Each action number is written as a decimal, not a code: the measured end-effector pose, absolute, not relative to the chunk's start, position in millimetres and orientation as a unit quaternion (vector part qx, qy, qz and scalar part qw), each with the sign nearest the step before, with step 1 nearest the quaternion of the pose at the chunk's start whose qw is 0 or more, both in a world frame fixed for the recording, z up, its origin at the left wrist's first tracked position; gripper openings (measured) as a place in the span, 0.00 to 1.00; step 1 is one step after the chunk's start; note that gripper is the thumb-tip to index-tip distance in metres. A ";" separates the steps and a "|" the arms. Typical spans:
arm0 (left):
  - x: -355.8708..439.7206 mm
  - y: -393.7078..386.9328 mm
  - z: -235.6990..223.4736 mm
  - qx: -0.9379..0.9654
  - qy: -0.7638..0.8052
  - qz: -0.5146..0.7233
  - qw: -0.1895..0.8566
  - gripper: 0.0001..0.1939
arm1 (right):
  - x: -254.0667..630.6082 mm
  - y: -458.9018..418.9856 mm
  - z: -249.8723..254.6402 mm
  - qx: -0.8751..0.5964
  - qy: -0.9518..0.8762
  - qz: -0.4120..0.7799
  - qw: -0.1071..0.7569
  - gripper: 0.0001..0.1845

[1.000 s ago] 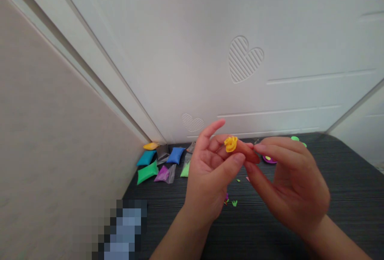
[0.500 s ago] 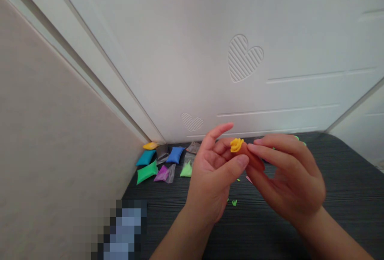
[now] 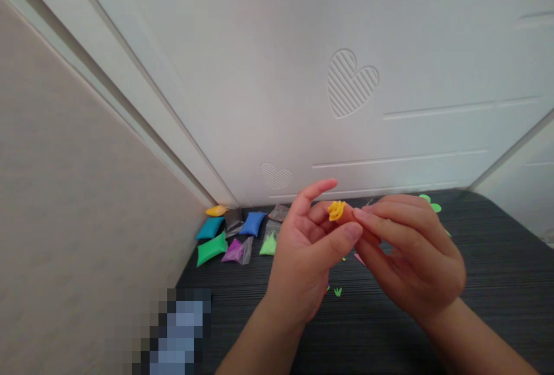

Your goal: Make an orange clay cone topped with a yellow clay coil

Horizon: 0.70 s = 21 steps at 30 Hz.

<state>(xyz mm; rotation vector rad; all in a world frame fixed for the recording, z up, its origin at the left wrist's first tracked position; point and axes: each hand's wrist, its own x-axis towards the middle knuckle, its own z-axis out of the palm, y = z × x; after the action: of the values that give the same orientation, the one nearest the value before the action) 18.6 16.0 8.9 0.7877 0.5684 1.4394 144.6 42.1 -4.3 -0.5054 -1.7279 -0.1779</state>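
Note:
Between my hands is an orange clay piece (image 3: 350, 214), roughly long and rounded, with a frilly tuft of yellow clay (image 3: 336, 210) at its left end. The thumb and fingers of my left hand (image 3: 300, 257) pinch it just below the tuft, while the index finger points up and away. My right hand (image 3: 419, 254) closes around the other end, fingertips on top and thumb beneath. Much of the orange part is hidden by my fingers. Below the hands, a small green clay sprig (image 3: 338, 292) lies on the dark table (image 3: 355, 340).
Clay packets stand at the back left: teal (image 3: 210, 228), green (image 3: 212, 249), blue (image 3: 253, 224), purple (image 3: 235, 250) and light green (image 3: 269, 244) among them. Green round pieces (image 3: 435, 207) lie behind my right hand. A white panel (image 3: 259, 75) with heart reliefs rises behind the table.
Both hands and the clay piece have shifted slightly left. My right fingertips have moved a little closer to the yellow tuft, and the green round pieces behind show more.

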 end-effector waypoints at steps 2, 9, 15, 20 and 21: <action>18.3 16.0 8.9 0.343 0.247 0.637 0.644 0.24 | 144.6 42.0 -4.6 -0.223 -0.751 -0.073 0.617 0.21; 16.0 17.8 5.9 0.347 0.246 0.645 0.634 0.22 | 144.4 42.4 -6.5 -0.225 -0.746 -0.078 0.621 0.19; 12.2 18.8 6.8 0.361 0.238 0.627 0.648 0.24 | 144.4 42.5 -6.0 -0.219 -0.749 -0.059 0.623 0.19; 5.5 18.9 6.3 0.393 0.248 0.593 0.658 0.26 | 147.0 44.3 -3.3 -0.217 -0.771 -0.042 0.597 0.17; 3.4 19.1 5.9 0.403 0.251 0.589 0.654 0.26 | 147.9 44.5 -2.3 -0.216 -0.777 -0.037 0.590 0.17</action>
<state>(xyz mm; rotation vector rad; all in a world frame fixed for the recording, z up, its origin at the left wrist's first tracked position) 3.4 19.1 5.9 0.9148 0.5697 1.3355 147.9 44.5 -2.3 -0.5033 -1.8089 -0.0851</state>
